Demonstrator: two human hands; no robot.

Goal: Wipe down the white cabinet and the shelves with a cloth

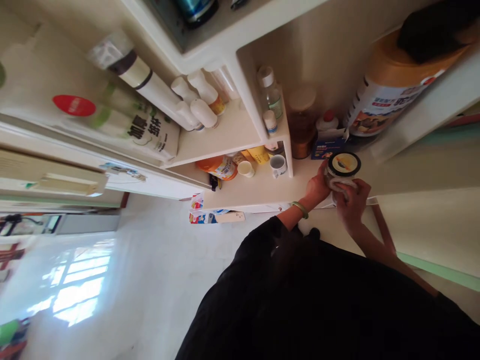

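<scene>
A jar with a black-rimmed lid and a yellowish round label stands upright between my hands, over the shelf's front part. My left hand, with a green bangle at the wrist, is closed around the jar's left side. A white cloth is bunched in my right hand and pressed to the jar's near side, just below the lid. Hands and cloth hide most of the jar's body. Right behind the jar are a dark blue box and a red-capped bottle.
A large orange-lidded canister stands at the right. Left of my hands, a mug and a paper cup sit on the lower shelf. Small bottles line the shelf above. Packages lie at the shelf's left end.
</scene>
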